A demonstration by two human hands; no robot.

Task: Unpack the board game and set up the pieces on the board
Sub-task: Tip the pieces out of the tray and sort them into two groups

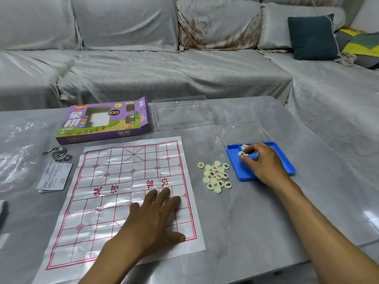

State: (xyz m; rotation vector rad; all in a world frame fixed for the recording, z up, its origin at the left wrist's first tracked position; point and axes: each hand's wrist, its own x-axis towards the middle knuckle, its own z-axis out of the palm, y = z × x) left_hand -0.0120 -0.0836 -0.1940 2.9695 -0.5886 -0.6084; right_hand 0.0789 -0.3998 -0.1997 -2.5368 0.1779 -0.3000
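A glossy paper xiangqi board (114, 181) with red grid lines lies flat on the grey table. My left hand (155, 218) presses on its near right part, fingers straight and spread. Right of the board sits a loose pile of several white round pieces (216, 177) with red and black characters. Beyond the pile stands a blue plastic tray (287, 162) with its clear lid open behind it. My right hand (260, 160) reaches into the tray and pinches a white piece (241, 153) with its fingertips. Another piece (244, 146) lies in the tray's far left corner.
The purple game box (104, 121) lies behind the board, with a clear plastic insert (182, 113) to its right. Metal ring puzzles (58, 154) and a folded leaflet (54, 178) sit left of the board. A plastic bag (18, 154) lies far left. A grey covered sofa stands behind the table.
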